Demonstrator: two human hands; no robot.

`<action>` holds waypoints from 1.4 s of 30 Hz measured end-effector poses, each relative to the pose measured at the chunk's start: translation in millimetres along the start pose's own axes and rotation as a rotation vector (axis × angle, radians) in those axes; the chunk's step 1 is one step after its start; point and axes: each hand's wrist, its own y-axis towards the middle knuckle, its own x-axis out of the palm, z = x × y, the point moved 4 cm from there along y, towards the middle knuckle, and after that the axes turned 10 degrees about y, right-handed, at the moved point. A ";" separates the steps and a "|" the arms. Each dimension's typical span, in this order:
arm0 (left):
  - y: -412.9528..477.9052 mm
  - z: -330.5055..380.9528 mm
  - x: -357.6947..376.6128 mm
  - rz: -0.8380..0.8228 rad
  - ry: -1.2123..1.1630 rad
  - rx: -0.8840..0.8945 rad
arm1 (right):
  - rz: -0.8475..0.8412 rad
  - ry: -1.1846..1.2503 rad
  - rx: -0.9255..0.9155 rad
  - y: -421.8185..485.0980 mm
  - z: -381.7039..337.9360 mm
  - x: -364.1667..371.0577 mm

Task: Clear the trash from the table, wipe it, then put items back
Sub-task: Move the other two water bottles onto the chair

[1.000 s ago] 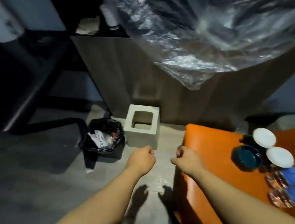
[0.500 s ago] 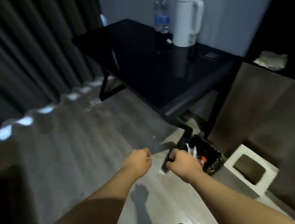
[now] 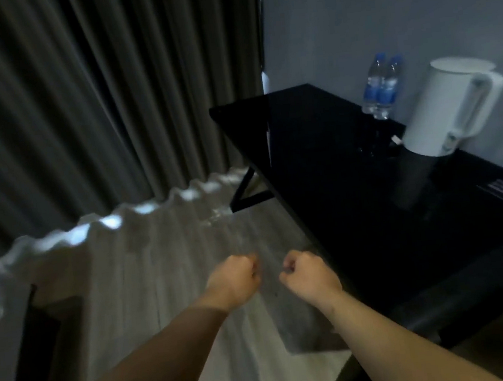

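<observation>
As both curl, left hand [image 3: 234,281], right hand [image 3: 311,275], contents perhaps hidden.

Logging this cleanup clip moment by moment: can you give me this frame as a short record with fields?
left hand: curled into a fist, over the floor
right hand: curled into a fist, by the near edge of the desk
held: what looks like a clear plastic bag, faint, hanging between both hands
desk: black, glossy, on the right
on desk: two water bottles and a white kettle, near the wall
backdrop: dark curtain
trash bin: not in view
</observation>
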 end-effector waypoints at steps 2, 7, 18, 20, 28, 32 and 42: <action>37.1 -8.4 -19.9 0.015 0.013 0.001 | 0.014 -0.002 -0.011 41.1 -14.4 -11.5; 120.5 -26.9 -62.3 0.075 0.042 0.037 | 0.046 -0.014 -0.030 127.0 -43.1 -35.1; 313.4 -84.1 -120.7 0.164 0.034 0.242 | 0.180 0.043 0.008 303.9 -99.2 -51.4; 352.0 -97.5 -132.9 0.154 0.031 0.295 | 0.215 0.074 0.038 337.0 -112.0 -49.8; 463.2 -109.5 -158.6 0.102 0.059 0.506 | 0.385 0.123 0.187 419.2 -132.9 -56.1; 501.6 -90.0 -167.3 0.050 0.055 0.616 | 0.450 0.186 0.264 443.3 -120.4 -76.4; 608.1 -0.7 -197.4 -0.010 0.089 0.769 | 0.517 0.259 0.285 529.7 -77.3 -173.7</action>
